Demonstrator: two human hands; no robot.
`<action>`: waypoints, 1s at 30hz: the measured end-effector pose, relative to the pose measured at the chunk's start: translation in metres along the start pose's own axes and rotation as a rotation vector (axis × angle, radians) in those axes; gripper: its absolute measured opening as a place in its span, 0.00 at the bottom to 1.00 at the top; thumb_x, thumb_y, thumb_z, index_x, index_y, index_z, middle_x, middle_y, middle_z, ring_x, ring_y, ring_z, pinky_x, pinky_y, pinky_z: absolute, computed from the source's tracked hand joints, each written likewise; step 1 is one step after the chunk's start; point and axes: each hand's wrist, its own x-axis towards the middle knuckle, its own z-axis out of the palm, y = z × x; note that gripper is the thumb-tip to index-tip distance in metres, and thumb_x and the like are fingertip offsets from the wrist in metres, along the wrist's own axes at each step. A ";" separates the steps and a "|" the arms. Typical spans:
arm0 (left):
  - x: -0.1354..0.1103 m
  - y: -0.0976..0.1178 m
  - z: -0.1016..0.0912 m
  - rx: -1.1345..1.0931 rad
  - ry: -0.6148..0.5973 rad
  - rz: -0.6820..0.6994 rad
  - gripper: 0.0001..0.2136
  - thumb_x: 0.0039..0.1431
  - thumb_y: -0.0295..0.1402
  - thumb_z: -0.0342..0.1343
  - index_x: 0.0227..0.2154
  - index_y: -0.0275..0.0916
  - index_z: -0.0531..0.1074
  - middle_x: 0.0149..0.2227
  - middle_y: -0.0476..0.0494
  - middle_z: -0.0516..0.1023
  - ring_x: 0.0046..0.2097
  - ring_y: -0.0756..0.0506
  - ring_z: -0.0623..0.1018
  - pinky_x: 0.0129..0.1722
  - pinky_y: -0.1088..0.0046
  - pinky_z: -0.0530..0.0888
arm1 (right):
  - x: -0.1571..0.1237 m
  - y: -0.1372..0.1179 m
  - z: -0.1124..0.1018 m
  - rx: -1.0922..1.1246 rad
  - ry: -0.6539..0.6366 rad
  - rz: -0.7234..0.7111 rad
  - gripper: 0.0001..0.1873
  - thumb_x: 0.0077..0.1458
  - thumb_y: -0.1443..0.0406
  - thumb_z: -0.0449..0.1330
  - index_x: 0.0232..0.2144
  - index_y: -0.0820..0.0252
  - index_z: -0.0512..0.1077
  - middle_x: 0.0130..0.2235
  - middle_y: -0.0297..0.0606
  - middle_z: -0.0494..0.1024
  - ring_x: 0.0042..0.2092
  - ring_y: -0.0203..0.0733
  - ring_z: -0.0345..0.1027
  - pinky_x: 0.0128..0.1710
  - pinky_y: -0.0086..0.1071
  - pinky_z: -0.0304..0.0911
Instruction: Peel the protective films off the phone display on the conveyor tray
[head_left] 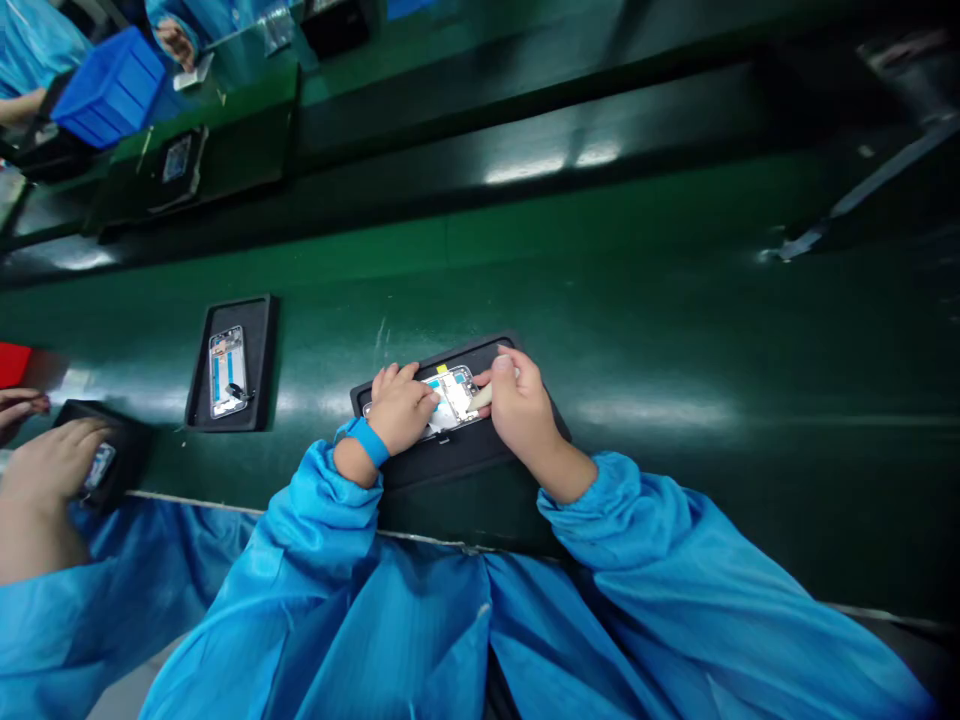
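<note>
In front of me an opened phone (454,400) with a silvery inside and blue strips lies in a black tray (450,465). A small yellow tab (442,369) shows at its far edge. My left hand (401,410) is closed over the phone's left part and hides it, with the thumb on its surface. In my right hand (517,400) is a cream-coloured, flat-tipped stick, like a pry tool (481,398), its tip against the phone's right part. The fingers of that hand are wrapped around the stick.
Another opened phone (227,370) lies in a second black tray (264,360) to the left. At far left a co-worker's hand (52,465) works over a dark tray near a red bin (13,364). Across the green bench (675,330) stands a blue bin (110,90) beside other workers.
</note>
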 end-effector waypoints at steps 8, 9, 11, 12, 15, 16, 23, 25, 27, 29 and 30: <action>-0.007 0.002 0.024 -0.116 0.252 0.000 0.10 0.57 0.38 0.50 0.35 0.44 0.76 0.50 0.45 0.72 0.56 0.36 0.64 0.57 0.47 0.57 | 0.010 -0.013 0.004 -0.027 0.018 -0.011 0.25 0.53 0.48 0.48 0.45 0.58 0.60 0.25 0.29 0.73 0.17 0.31 0.64 0.16 0.26 0.63; -0.008 0.001 0.026 -0.123 0.265 0.010 0.10 0.57 0.38 0.50 0.35 0.44 0.76 0.49 0.45 0.72 0.56 0.35 0.64 0.56 0.47 0.57 | 0.011 -0.015 0.007 -0.028 0.026 -0.037 0.24 0.53 0.48 0.48 0.45 0.58 0.60 0.26 0.29 0.73 0.18 0.31 0.64 0.17 0.26 0.63; -0.010 0.001 0.029 -0.117 0.292 0.044 0.11 0.58 0.38 0.49 0.36 0.45 0.76 0.48 0.45 0.73 0.55 0.34 0.65 0.56 0.46 0.58 | 0.013 -0.016 0.012 -0.032 0.038 -0.082 0.23 0.54 0.49 0.47 0.46 0.57 0.59 0.27 0.29 0.74 0.19 0.31 0.66 0.18 0.26 0.64; -0.010 0.001 0.031 -0.106 0.309 0.066 0.12 0.58 0.38 0.48 0.37 0.45 0.76 0.48 0.44 0.73 0.55 0.34 0.65 0.56 0.46 0.58 | 0.013 -0.015 0.014 -0.036 0.044 -0.097 0.22 0.54 0.50 0.47 0.46 0.57 0.59 0.27 0.30 0.74 0.20 0.31 0.66 0.19 0.26 0.64; -0.011 0.002 0.034 -0.073 0.361 0.107 0.13 0.59 0.37 0.47 0.41 0.45 0.75 0.49 0.42 0.72 0.55 0.33 0.65 0.55 0.46 0.59 | 0.014 -0.010 0.017 -0.063 0.060 -0.111 0.22 0.55 0.50 0.47 0.46 0.56 0.59 0.28 0.30 0.74 0.21 0.32 0.67 0.19 0.27 0.64; -0.012 0.003 0.035 -0.065 0.372 0.112 0.13 0.59 0.37 0.47 0.41 0.45 0.74 0.49 0.42 0.72 0.55 0.34 0.65 0.55 0.46 0.59 | 0.014 -0.008 0.017 -0.077 0.063 -0.117 0.21 0.55 0.50 0.47 0.45 0.56 0.60 0.28 0.30 0.74 0.21 0.32 0.68 0.20 0.27 0.65; -0.015 0.010 0.034 -0.035 0.361 0.113 0.13 0.59 0.34 0.47 0.42 0.42 0.74 0.49 0.40 0.72 0.55 0.33 0.65 0.56 0.44 0.56 | 0.010 0.006 0.013 -0.155 0.042 -0.321 0.18 0.56 0.52 0.47 0.44 0.54 0.60 0.30 0.32 0.75 0.30 0.35 0.71 0.30 0.31 0.67; -0.015 0.011 0.033 -0.040 0.338 0.107 0.13 0.58 0.34 0.47 0.42 0.42 0.73 0.49 0.40 0.71 0.56 0.33 0.64 0.57 0.44 0.54 | 0.009 0.008 0.012 -0.191 0.020 -0.380 0.17 0.56 0.53 0.47 0.45 0.53 0.60 0.31 0.33 0.76 0.32 0.35 0.71 0.33 0.33 0.67; -0.015 0.011 0.032 -0.051 0.316 0.100 0.13 0.58 0.34 0.47 0.43 0.42 0.73 0.50 0.40 0.71 0.56 0.33 0.64 0.57 0.43 0.53 | 0.008 0.009 0.011 -0.229 0.002 -0.422 0.17 0.57 0.53 0.46 0.45 0.52 0.59 0.32 0.33 0.76 0.33 0.35 0.71 0.35 0.35 0.67; -0.015 0.012 0.031 -0.065 0.299 0.095 0.13 0.58 0.34 0.47 0.43 0.43 0.73 0.50 0.40 0.70 0.56 0.33 0.63 0.57 0.43 0.53 | 0.007 0.010 0.011 -0.255 -0.008 -0.452 0.17 0.58 0.53 0.45 0.46 0.51 0.58 0.33 0.33 0.75 0.33 0.36 0.71 0.36 0.36 0.67; -0.015 0.012 0.031 -0.070 0.293 0.093 0.13 0.58 0.34 0.47 0.43 0.43 0.73 0.50 0.40 0.70 0.56 0.33 0.63 0.57 0.43 0.53 | 0.007 0.010 0.010 -0.263 -0.013 -0.466 0.17 0.58 0.53 0.45 0.47 0.51 0.57 0.33 0.33 0.75 0.34 0.36 0.71 0.37 0.37 0.67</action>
